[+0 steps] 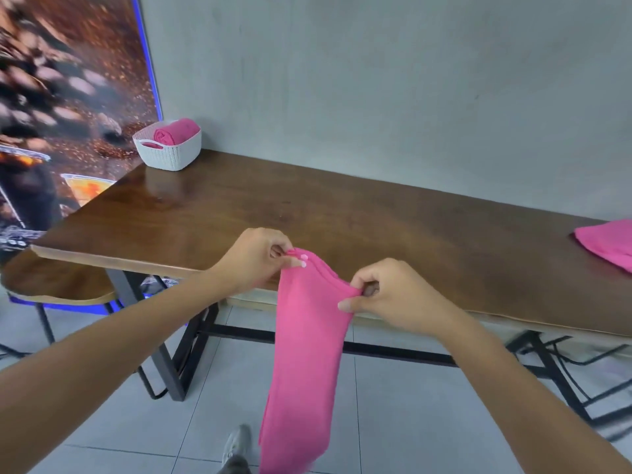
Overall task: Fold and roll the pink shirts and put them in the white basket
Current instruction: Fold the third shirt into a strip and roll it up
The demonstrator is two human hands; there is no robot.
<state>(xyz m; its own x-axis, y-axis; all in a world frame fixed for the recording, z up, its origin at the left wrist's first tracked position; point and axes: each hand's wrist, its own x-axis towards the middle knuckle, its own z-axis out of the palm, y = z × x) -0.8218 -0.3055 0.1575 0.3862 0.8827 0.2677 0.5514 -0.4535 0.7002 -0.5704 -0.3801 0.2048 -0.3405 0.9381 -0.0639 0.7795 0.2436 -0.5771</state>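
Dark wood table (342, 213), grey wall (376, 80), tiled floor (102, 422).
Both left hand (254, 256) and right hand (393, 295) pinching folded pink shirt (304, 354); white basket (169, 153) in far corner.

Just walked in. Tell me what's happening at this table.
A person is holding up a pink shirt, folded into a long strip, pinching its top edge with the left hand and right hand so it hangs in front of the wooden table. One rolled pink shirt already sits in the white basket at the far corner. Another pink shirt lies on the table's right end, waiting.
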